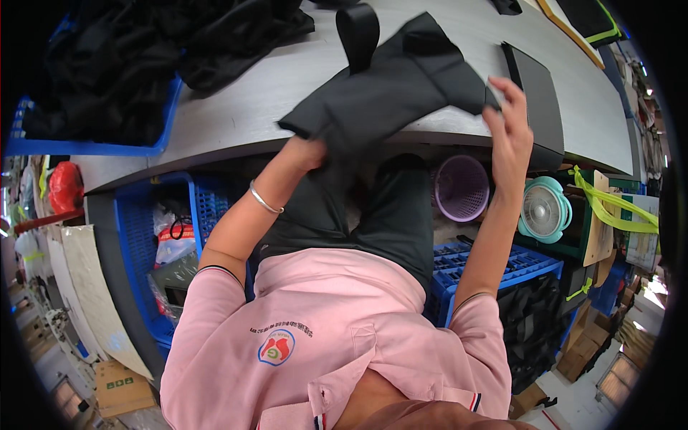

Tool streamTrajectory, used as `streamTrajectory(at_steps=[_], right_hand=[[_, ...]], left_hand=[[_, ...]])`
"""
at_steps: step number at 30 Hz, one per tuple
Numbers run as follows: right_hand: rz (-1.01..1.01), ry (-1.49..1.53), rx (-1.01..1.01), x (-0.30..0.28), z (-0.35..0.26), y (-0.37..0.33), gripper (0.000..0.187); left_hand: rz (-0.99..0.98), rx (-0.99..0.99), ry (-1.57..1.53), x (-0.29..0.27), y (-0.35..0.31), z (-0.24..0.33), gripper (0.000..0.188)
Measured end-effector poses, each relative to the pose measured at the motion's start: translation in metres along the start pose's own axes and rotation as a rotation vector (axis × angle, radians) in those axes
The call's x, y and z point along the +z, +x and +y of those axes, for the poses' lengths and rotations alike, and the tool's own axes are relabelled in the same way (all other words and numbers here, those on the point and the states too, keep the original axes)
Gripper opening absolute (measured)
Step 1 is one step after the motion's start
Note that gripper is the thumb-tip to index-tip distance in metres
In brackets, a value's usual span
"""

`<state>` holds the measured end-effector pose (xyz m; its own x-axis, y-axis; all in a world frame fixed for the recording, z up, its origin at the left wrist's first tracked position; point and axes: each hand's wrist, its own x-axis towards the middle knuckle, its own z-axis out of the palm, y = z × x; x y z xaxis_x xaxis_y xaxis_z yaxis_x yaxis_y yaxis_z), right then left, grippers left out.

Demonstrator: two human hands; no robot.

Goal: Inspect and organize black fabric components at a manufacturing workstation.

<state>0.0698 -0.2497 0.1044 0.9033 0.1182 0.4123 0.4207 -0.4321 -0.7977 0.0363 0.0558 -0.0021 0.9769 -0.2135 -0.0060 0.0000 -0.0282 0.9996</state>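
Note:
A black fabric piece [387,89] with a loop of wide black webbing [358,36] standing up from it is stretched between my hands, above the front edge of the grey-white table. My left hand [307,153] is closed on its lower left edge, the fingers partly hidden by the cloth and blurred. At the far right corner of the piece, my right hand [510,118] pinches a small tip between thumb and fingers; the other fingers are bent. Part of the cloth hangs blurred over my lap.
A blue crate [168,118] heaped with black fabric pieces [107,72] stands on the table [229,118] at left. A dark flat box [537,93] lies at right. Under the table are a purple basket [462,188], a small teal fan [545,209] and blue crates [136,236].

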Motion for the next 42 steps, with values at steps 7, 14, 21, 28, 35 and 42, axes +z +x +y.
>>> streamTrajectory(at_steps=[7, 14, 21, 28, 35, 42], right_hand=[[0.306, -0.365, -0.172, 0.047, 0.049, 0.029, 0.022], [0.241, 0.301, 0.143, 0.082, -0.005, -0.069, 0.010], [-0.226, 0.720, 0.417, 0.092, -0.013, -0.039, 0.030], [-0.473, 0.510, 0.254, 0.084, -0.015, -0.014, 0.021], [0.248, 0.179, 0.317, 0.069, 0.005, -0.010, 0.029], [0.300, 0.102, 0.380, 0.091, 0.029, -0.020, 0.037]], left_hand=[[-0.011, 0.062, 0.298, 0.029, -0.030, 0.047, 0.030], [0.579, 0.353, 0.326, 0.015, -0.032, 0.055, 0.034], [0.411, 0.238, 0.259, 0.027, 0.004, 0.049, 0.020], [0.408, 0.374, 0.254, 0.037, 0.017, 0.048, 0.024], [0.575, 0.626, 0.331, 0.019, 0.023, 0.070, 0.040], [0.516, 0.441, 0.309, 0.043, 0.047, 0.050, 0.049]])
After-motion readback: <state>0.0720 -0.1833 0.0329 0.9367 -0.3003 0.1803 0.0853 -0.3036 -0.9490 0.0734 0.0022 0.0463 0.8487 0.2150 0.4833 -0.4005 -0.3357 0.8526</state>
